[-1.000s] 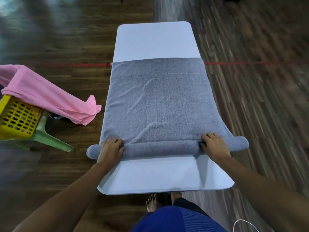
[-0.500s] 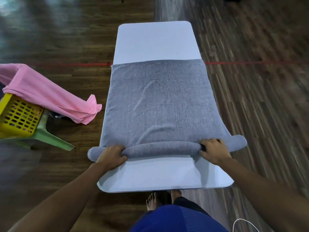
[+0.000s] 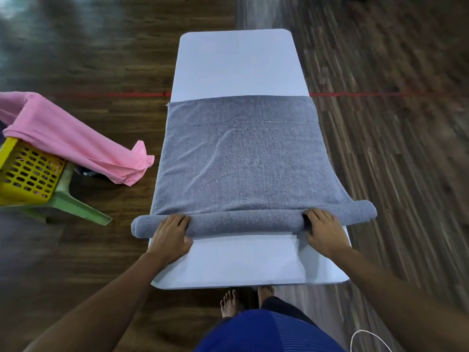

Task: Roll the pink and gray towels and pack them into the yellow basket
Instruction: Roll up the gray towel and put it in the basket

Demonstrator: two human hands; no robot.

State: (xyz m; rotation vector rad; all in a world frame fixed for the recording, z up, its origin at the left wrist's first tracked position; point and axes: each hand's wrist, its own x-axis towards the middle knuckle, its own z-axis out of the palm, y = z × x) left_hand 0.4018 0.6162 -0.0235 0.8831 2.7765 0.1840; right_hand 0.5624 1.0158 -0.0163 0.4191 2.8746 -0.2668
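A gray towel (image 3: 243, 161) lies along a narrow white table (image 3: 238, 64), its near end wound into a roll (image 3: 246, 221) that overhangs both table sides. My left hand (image 3: 171, 236) grips the roll near its left end, and my right hand (image 3: 324, 231) grips it near the right end, fingers curled over the top. A pink towel (image 3: 68, 138) hangs unrolled over the yellow basket (image 3: 25, 171) at the left edge, its loose end drooping toward the table.
The yellow basket sits on a green plastic stool (image 3: 76, 207) to the left of the table. Dark wood floor surrounds the table, crossed by a red line (image 3: 380, 94). My bare feet (image 3: 231, 301) stand at the table's near end. A white cable (image 3: 365, 339) curls at bottom right.
The roll has grown slightly thicker and the towel's far edge has slid a little toward me. Both hands stayed on the roll, shifting their grip over it.
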